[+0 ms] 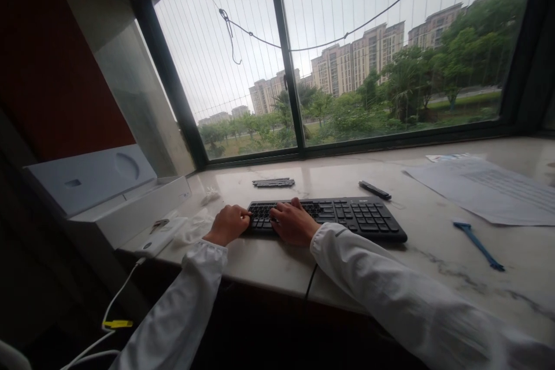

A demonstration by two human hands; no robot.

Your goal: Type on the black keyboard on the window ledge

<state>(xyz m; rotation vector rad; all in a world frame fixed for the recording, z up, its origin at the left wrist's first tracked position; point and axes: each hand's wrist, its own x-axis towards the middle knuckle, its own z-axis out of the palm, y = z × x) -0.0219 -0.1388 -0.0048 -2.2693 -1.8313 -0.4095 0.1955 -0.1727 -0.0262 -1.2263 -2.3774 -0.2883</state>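
Note:
A black keyboard [368, 221] with a number pad lies on the marble sill, its cable dropping over the front edge. At its left end, my left hand [229, 224] is closed, thumb and finger pinching the keyboard's edge. My right hand [295, 223] rests over the left-middle keys with its fingers bent and drawn together. Whatever may be between those fingertips is hidden. Behind the keyboard lie a small pile of dark flat strips [273, 182] and a black bar-shaped piece [375, 189]. To the right is a blue brush-like tool [479, 245].
An open white box [130, 208] stands on the left, beside a white power strip [162, 236] with a cable and crumpled white tissue [195, 226]. Printed paper sheets [481, 188] lie at the right. A window with a dark frame [299, 150] rises behind the marble sill [269, 263].

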